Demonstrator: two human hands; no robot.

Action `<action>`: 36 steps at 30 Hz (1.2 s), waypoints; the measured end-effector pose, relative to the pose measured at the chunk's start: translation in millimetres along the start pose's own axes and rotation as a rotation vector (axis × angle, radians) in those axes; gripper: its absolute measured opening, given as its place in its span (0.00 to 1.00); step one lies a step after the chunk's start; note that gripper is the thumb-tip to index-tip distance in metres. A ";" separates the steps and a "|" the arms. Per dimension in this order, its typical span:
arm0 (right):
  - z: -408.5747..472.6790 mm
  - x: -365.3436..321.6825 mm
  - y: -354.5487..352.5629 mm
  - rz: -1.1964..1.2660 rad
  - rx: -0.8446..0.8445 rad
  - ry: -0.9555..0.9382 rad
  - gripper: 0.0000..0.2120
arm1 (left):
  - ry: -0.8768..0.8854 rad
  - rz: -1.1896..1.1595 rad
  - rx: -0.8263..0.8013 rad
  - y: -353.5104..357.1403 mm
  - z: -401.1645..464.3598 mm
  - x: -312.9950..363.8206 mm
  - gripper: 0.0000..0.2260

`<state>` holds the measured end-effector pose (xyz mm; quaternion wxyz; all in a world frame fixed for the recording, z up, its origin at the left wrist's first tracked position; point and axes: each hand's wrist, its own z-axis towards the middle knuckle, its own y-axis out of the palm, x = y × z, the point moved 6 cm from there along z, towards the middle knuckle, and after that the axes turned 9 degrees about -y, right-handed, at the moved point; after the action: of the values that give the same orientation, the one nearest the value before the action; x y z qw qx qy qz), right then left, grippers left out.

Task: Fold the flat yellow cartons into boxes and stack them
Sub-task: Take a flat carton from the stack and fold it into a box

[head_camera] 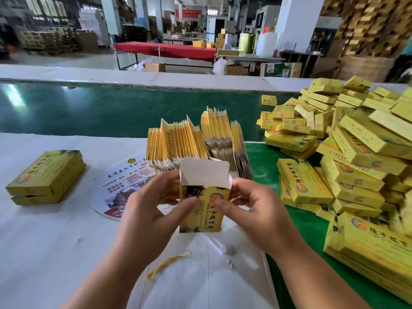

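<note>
Here my left hand (pixel 153 204) and my right hand (pixel 252 204) hold one yellow carton (pixel 204 210) upright above the white table (pixel 44 241), the fingers of each hand curled round a side of it and both thumbs pressed on its printed front, its white top flap (pixel 204 171) standing open. Just behind it a fanned bundle of flat cartons (pixel 196 143) stands on edge, beside a round printed fan (pixel 116 188) lying on the table. Two folded boxes (pixel 46 177) sit stacked at my left, well apart from the big heap of folded boxes (pixel 347 157) at my right on the green belt (pixel 89 108).
</note>
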<state>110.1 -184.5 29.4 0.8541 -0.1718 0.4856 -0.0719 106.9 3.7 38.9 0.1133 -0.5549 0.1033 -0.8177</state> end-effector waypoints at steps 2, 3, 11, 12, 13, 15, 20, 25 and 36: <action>0.0 0.5 -4.9 0.027 0.062 -0.003 0.07 | 0.023 -0.099 0.066 -5.1 -0.6 -0.3 0.17; -0.1 0.8 -5.9 0.038 0.088 0.004 0.07 | 0.033 -0.128 0.081 -6.2 -0.9 -0.4 0.18; -0.9 7.3 -25.0 -0.076 0.274 0.047 0.05 | 0.145 0.244 -0.034 7.9 -3.6 3.8 0.09; -1.2 7.1 -25.8 -0.085 0.287 0.034 0.05 | 0.167 0.349 -0.126 14.9 -5.4 3.4 0.09; -1.3 6.9 -25.7 -0.085 0.295 0.020 0.05 | 0.183 0.428 -0.230 22.6 -7.7 1.3 0.10; -1.5 6.9 -24.3 -0.075 0.295 0.004 0.05 | 0.203 0.497 -0.384 33.5 -12.9 -2.9 0.13; -1.2 5.8 -22.0 -0.075 0.251 -0.012 0.07 | 0.157 0.599 -0.297 24.9 -9.5 -9.8 0.20; 0.0 9.9 -9.5 0.064 0.066 0.028 0.09 | 0.173 0.286 0.110 -4.3 -3.7 8.5 0.05; 0.3 10.1 -1.9 0.141 -0.001 0.017 0.10 | 0.274 -0.107 0.042 2.7 0.0 8.9 0.20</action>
<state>115.7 -189.2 22.1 0.8527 -0.1372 0.5040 -0.0129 103.8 -1.5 46.0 0.0662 -0.4402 0.0709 -0.8927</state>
